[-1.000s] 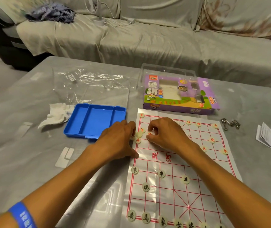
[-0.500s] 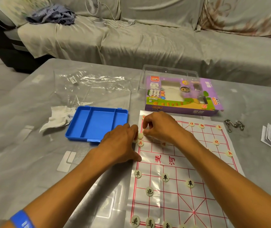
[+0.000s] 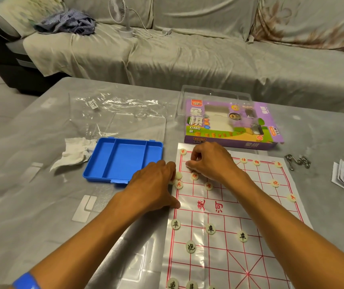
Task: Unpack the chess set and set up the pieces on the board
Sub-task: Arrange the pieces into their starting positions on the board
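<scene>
While both hands' grips point(image 3: 208, 161) stay unclear, the board point(image 3: 235, 215) runs lengthwise away.

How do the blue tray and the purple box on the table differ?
The blue tray lies open, its three compartments showing nothing inside; the purple box is printed with pictures and "XIANG QI" and has window cut-outs. The tray is plain plastic of one colour, the box many-coloured. The tray sits left of the board, the box beyond its far edge. Both lie flat on the table.
</scene>
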### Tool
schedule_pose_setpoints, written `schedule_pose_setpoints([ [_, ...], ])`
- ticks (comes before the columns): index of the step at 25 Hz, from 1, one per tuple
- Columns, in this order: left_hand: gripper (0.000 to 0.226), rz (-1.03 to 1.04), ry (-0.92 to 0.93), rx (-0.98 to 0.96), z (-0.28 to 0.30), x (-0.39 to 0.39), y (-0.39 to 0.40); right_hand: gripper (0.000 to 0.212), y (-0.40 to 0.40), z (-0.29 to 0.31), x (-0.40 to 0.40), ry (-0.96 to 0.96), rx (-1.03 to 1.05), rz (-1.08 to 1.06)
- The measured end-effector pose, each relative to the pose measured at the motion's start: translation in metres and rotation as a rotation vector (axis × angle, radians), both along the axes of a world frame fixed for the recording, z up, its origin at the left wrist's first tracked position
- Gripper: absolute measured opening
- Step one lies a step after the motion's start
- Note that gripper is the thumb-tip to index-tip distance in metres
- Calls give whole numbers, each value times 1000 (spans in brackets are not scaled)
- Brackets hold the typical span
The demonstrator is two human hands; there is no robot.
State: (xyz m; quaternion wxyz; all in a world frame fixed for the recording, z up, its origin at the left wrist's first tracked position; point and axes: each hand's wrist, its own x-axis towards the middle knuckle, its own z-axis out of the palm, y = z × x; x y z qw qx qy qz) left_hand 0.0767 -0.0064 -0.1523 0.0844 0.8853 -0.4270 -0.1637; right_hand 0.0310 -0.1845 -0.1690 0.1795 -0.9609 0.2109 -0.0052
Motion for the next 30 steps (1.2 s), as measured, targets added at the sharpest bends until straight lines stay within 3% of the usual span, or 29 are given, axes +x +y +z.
schedule_pose_setpoints([
  [14, 60, -10, 3, -5, 0, 0, 0, 38, -8, -8, -8, -74, -36, -32],
  [27, 63, -16, 4, 3, 0, 2, 1, 26, -16, -11, 2, -127, -63, -53],
  [30, 61, -22, 4, -8, -1, 1, 1, 18, -25, 3, -11, -276, 53, -131],
])
